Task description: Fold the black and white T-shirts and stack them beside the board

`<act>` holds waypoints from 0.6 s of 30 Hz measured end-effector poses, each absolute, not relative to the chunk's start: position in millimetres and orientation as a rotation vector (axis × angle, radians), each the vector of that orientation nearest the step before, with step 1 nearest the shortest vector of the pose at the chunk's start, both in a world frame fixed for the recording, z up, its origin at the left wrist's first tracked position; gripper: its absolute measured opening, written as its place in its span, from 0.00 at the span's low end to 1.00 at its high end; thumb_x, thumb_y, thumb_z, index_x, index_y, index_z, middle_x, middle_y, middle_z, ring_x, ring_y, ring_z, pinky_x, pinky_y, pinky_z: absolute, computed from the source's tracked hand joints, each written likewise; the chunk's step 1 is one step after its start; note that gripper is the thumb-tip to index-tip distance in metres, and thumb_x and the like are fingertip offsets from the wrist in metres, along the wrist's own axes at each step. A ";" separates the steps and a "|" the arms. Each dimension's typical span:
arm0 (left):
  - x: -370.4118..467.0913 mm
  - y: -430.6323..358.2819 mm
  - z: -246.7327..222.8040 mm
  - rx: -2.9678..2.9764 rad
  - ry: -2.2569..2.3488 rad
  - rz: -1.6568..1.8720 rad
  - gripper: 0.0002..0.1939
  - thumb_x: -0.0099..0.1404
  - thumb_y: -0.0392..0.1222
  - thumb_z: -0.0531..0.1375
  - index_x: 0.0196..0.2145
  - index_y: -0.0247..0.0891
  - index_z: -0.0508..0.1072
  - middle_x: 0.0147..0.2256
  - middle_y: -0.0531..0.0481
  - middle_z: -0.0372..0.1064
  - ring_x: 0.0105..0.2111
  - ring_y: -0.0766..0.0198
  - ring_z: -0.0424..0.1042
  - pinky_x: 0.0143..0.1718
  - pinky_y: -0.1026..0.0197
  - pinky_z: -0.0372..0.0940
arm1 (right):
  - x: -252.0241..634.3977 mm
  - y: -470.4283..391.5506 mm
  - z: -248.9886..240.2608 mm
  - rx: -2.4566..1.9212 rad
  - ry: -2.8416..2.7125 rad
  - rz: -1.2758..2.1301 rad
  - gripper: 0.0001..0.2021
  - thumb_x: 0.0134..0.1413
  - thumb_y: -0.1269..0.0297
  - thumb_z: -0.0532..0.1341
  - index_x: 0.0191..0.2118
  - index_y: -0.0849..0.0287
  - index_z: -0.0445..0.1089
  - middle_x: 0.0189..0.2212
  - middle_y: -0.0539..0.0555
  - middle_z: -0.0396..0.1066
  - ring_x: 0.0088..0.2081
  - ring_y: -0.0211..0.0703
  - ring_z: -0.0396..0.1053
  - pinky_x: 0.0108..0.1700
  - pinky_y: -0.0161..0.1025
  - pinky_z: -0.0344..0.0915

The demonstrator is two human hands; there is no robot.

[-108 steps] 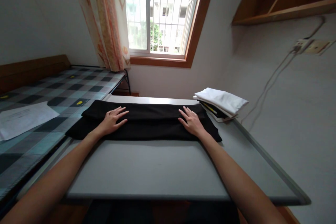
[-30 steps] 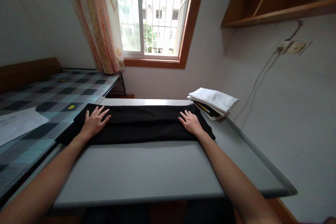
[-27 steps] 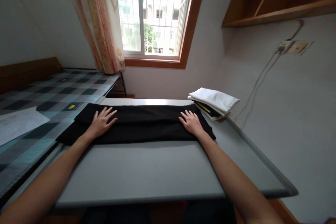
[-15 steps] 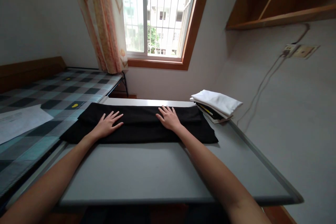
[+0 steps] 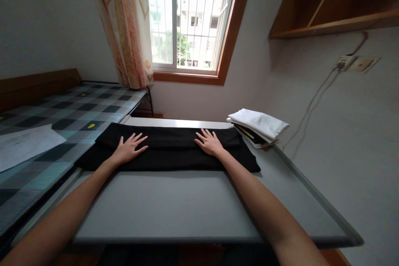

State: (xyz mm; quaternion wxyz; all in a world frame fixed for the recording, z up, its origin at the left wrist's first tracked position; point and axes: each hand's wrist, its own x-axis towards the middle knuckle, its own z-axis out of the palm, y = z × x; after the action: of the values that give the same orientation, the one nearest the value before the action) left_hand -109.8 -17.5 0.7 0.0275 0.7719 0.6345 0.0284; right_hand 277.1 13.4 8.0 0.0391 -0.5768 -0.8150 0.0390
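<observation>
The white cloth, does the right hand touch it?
No, the right hand rests on the black cloth, and the white cloth lies farther right, apart from the fingers.

Spread fingers on black cloth

The right hand has moved left from near the right end of the folded black cloth towards its middle, then edged slightly back to the right. The left hand has shifted right from its spot closer to the cloth's left end. The hands now lie nearer each other.
</observation>
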 end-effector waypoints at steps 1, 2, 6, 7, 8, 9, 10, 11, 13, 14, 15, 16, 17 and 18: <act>-110.2 -17.5 0.7 2.385 1.955 0.088 0.32 0.69 0.61 0.44 0.67 0.51 0.51 0.68 0.49 0.41 0.68 0.46 0.40 0.62 0.29 0.35 | 289.1 11.8 7.3 -1.802 -2.485 0.065 0.34 0.64 0.39 0.36 0.68 0.50 0.50 0.70 0.56 0.40 0.70 0.50 0.37 0.67 0.55 0.35; -110.5 -17.5 0.8 2.385 1.951 0.089 0.32 0.69 0.61 0.44 0.67 0.51 0.51 0.68 0.49 0.41 0.68 0.46 0.40 0.62 0.30 0.35 | 300.8 10.2 6.6 -1.843 -2.462 0.016 0.34 0.64 0.40 0.36 0.68 0.49 0.50 0.70 0.56 0.41 0.69 0.51 0.37 0.67 0.55 0.35; -110.5 -17.9 0.5 2.382 1.945 0.098 0.32 0.69 0.61 0.44 0.67 0.51 0.52 0.68 0.49 0.42 0.68 0.47 0.41 0.62 0.31 0.36 | 338.4 2.9 4.5 -2.102 -2.248 -0.073 0.33 0.64 0.40 0.38 0.68 0.48 0.50 0.69 0.56 0.44 0.69 0.54 0.40 0.66 0.57 0.37; -110.5 -17.7 0.0 2.382 1.945 0.106 0.32 0.69 0.61 0.44 0.67 0.51 0.52 0.68 0.49 0.42 0.68 0.47 0.41 0.62 0.31 0.36 | 344.1 1.1 4.3 -2.150 -2.195 -0.082 0.33 0.64 0.40 0.38 0.68 0.49 0.50 0.69 0.57 0.45 0.68 0.54 0.42 0.66 0.56 0.38; -110.7 -17.4 -0.7 2.383 1.944 0.118 0.32 0.69 0.61 0.44 0.66 0.51 0.53 0.68 0.49 0.43 0.68 0.47 0.42 0.62 0.31 0.37 | 348.1 -0.7 4.3 -2.178 -2.154 -0.093 0.33 0.65 0.41 0.38 0.68 0.51 0.51 0.68 0.58 0.47 0.68 0.54 0.43 0.66 0.55 0.39; -111.3 -16.9 -1.2 2.384 1.943 0.136 0.31 0.69 0.61 0.43 0.66 0.51 0.54 0.68 0.49 0.44 0.67 0.47 0.42 0.62 0.32 0.37 | 350.7 -2.3 4.4 -2.185 -2.128 -0.108 0.33 0.65 0.42 0.38 0.68 0.52 0.53 0.68 0.59 0.48 0.68 0.54 0.43 0.66 0.55 0.40; -112.5 -16.4 -1.5 2.384 1.943 0.157 0.31 0.69 0.61 0.43 0.66 0.50 0.55 0.68 0.49 0.46 0.67 0.47 0.44 0.63 0.32 0.38 | 352.1 -3.8 4.4 -2.178 -2.110 -0.131 0.32 0.66 0.43 0.39 0.67 0.53 0.55 0.67 0.59 0.50 0.68 0.54 0.44 0.66 0.55 0.40; -114.4 -15.8 -1.3 2.384 1.947 0.184 0.31 0.69 0.60 0.43 0.65 0.49 0.56 0.67 0.49 0.48 0.67 0.48 0.45 0.63 0.34 0.39 | 352.9 -5.1 4.3 -2.162 -2.097 -0.156 0.31 0.66 0.44 0.39 0.66 0.53 0.57 0.67 0.59 0.51 0.68 0.54 0.44 0.66 0.55 0.39; -121.0 -15.2 1.1 2.385 1.980 0.249 0.31 0.69 0.59 0.44 0.64 0.45 0.60 0.65 0.47 0.54 0.65 0.49 0.50 0.63 0.40 0.44 | 354.3 -7.1 3.5 -2.134 -2.076 -0.193 0.30 0.67 0.45 0.39 0.64 0.54 0.60 0.66 0.58 0.53 0.67 0.55 0.45 0.66 0.56 0.39; -125.6 -15.4 3.5 2.381 2.022 0.289 0.30 0.69 0.57 0.45 0.62 0.43 0.63 0.64 0.46 0.57 0.64 0.50 0.53 0.63 0.43 0.48 | 355.4 -7.6 2.7 -2.132 -2.067 -0.193 0.30 0.67 0.46 0.39 0.64 0.54 0.61 0.66 0.58 0.54 0.67 0.54 0.46 0.66 0.56 0.39; -131.0 -16.1 6.6 2.367 2.083 0.337 0.28 0.68 0.55 0.46 0.60 0.42 0.66 0.62 0.45 0.60 0.63 0.50 0.56 0.61 0.45 0.51 | 357.0 -7.9 1.6 -2.137 -2.059 -0.177 0.29 0.67 0.47 0.39 0.64 0.54 0.61 0.66 0.58 0.54 0.67 0.53 0.46 0.66 0.56 0.40; -137.0 -17.3 10.1 2.338 2.162 0.385 0.27 0.68 0.53 0.46 0.58 0.42 0.68 0.60 0.44 0.62 0.61 0.50 0.58 0.60 0.47 0.54 | 358.9 -7.9 0.2 -2.146 -2.054 -0.147 0.29 0.68 0.47 0.39 0.64 0.54 0.61 0.66 0.57 0.55 0.67 0.52 0.47 0.65 0.55 0.41; -143.2 -18.9 14.0 2.288 2.258 0.432 0.25 0.68 0.51 0.47 0.57 0.41 0.69 0.59 0.44 0.64 0.59 0.48 0.60 0.58 0.47 0.56 | 360.9 -7.7 -1.2 -2.154 -2.050 -0.111 0.29 0.68 0.48 0.39 0.64 0.53 0.60 0.66 0.57 0.55 0.67 0.51 0.47 0.65 0.54 0.42; -149.2 -21.0 18.1 2.220 2.363 0.465 0.24 0.68 0.50 0.47 0.56 0.41 0.70 0.58 0.43 0.64 0.58 0.47 0.61 0.57 0.46 0.57 | 362.8 -7.4 -2.7 -2.160 -2.045 -0.081 0.29 0.68 0.48 0.39 0.64 0.53 0.60 0.66 0.56 0.55 0.67 0.51 0.48 0.65 0.53 0.44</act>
State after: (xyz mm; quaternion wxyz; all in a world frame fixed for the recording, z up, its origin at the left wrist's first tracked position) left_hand -149.2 -21.0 18.1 -0.0668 0.6763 0.7198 0.1415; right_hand 362.8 -7.4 -2.7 0.0826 -0.7234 -0.6849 -0.0271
